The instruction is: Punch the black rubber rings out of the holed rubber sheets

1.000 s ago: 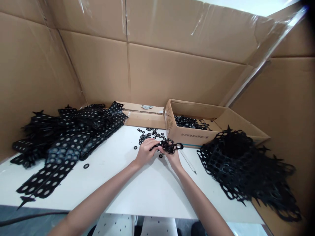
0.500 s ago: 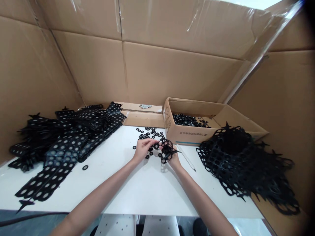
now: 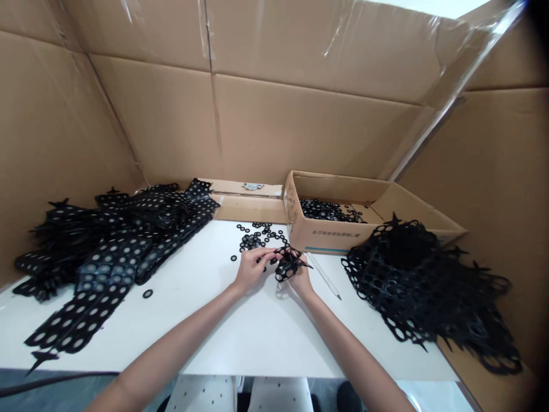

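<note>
In the middle of the table, my right hand (image 3: 302, 280) is closed around a bunched black rubber sheet with ring-shaped holes (image 3: 286, 265), which hides most of its fingers. My left hand (image 3: 251, 270) meets it from the left, thumb and fingertips pinched at the sheet's edge. Whether a ring sits between those fingertips is too small to tell. Just beyond the hands, small black rubber rings (image 3: 251, 241) lie scattered and heaped on the white table (image 3: 240, 343).
Unpicked perforated black sheets (image 3: 111, 252) are piled at left, near a lone ring (image 3: 147, 293). A cardboard box (image 3: 338, 236) at back right holds many rings. A pen-like white stick (image 3: 326, 277) lies beside my right hand. Emptied webs (image 3: 429, 286) are heaped at right, with cardboard walls (image 3: 300, 126) around.
My left hand has shifted slightly right and closer to my right hand. The black sheet has moved a little left and is turned differently in my grip.
</note>
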A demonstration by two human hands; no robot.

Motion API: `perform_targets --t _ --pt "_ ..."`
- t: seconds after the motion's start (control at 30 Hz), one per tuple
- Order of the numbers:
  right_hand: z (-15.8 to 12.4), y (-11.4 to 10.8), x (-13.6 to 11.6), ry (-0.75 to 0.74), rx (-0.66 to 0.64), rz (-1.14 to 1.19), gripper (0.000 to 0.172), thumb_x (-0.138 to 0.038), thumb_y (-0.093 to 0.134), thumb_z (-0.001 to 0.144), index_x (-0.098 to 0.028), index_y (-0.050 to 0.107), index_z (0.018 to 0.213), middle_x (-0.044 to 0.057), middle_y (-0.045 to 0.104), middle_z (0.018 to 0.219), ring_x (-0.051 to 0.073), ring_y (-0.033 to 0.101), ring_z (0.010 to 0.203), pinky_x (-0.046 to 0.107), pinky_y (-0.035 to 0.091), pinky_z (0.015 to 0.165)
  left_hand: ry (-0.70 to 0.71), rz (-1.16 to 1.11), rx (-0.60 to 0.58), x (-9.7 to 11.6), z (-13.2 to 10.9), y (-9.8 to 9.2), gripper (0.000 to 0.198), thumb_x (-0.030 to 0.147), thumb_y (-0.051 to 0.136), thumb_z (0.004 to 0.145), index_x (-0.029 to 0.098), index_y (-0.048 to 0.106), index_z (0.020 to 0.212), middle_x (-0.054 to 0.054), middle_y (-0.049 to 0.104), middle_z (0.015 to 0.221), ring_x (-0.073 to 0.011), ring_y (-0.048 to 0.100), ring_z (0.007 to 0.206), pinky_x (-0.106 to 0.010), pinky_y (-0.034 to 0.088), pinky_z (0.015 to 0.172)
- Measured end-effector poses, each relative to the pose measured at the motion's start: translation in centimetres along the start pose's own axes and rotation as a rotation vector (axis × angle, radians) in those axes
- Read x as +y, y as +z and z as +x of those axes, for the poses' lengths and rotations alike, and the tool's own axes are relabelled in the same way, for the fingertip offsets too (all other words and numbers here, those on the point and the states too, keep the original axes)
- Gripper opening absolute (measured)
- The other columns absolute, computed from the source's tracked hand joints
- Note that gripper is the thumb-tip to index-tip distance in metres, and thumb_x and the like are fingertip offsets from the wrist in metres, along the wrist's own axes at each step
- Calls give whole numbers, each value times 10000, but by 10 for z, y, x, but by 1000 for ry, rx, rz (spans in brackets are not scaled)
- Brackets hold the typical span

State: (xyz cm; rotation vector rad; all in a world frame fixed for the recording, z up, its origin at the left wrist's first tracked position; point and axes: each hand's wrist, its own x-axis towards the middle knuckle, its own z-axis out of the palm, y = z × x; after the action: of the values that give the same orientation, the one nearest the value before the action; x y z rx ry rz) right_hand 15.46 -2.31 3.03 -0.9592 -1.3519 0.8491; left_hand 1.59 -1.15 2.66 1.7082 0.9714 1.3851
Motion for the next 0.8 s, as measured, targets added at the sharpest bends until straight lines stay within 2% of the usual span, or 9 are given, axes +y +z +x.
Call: perform_targets --t 0.07,0.23,0.33,0.4,0.5,0.57,0.6,0.7,0.8 --pt "-3 1 -1 -33 -22 -26 153 -308 573 765 -172 640 739 36 636 718 187 587 687 275 482 649 -90 -114 29 -1 -1 3 194 321 594 773 173 712 815 -56 703 876 -180 636 841 -266 478 777" --pt "-8 3 0 -194 -127 -147 102 -250 602 740 -201 689 763 46 654 852 228 600 836 337 477 794 -410 -493 191 -2 1 10 276 396 604 742 129 641 683 -27 651 623 -130 590 573 -219 441 566" --pt "-6 1 0 -191 -143 -140 110 -246 596 760 -221 695 801 48 656 891 239 594 873 366 470 828 -598 -724 228 -1 2 15 272 381 648 710 111 620 727 -52 669 688 -132 609 605 -231 464 619" --pt "-4 -1 -1 -163 -130 -116 113 -256 587 776 -227 692 807 45 655 901 238 594 881 366 466 839 -664 -838 262 -3 5 15 230 339 633 741 112 596 742 -71 681 745 -136 627 659 -248 480 690" --pt "-2 -4 -3 -109 -79 -65 98 -268 616 757 -224 682 815 40 655 865 233 603 856 353 473 826 -725 -899 422 -10 15 6 215 294 531 831 133 533 690 -65 674 683 -124 635 660 -256 486 742" --pt "-1 -5 -4 -81 -45 -43 77 -263 637 739 -222 671 795 39 654 832 226 609 828 344 481 805 -678 -804 505 -16 22 -5 235 292 485 856 138 513 681 -50 662 633 -112 628 606 -245 487 721" --pt "0 -5 -5 -72 -33 -42 59 -260 643 733 -220 663 771 41 652 819 222 609 817 340 484 796 -606 -709 483 -18 24 -9 236 305 485 853 135 519 692 -48 663 641 -112 625 587 -243 487 703" --pt "2 -4 -5 -59 11 -14 76 -274 653 719 -207 620 714 49 645 796 210 607 795 332 493 775 -332 -317 281 -21 23 -14 231 344 518 816 133 568 734 -51 675 727 -132 635 624 -251 484 682" --pt "6 -5 0 -50 103 110 180 -340 663 696 -198 552 708 49 636 784 197 609 765 329 509 745 -131 102 106 -22 13 -8 138 271 547 781 156 621 761 -50 672 785 -160 628 728 -273 478 714"
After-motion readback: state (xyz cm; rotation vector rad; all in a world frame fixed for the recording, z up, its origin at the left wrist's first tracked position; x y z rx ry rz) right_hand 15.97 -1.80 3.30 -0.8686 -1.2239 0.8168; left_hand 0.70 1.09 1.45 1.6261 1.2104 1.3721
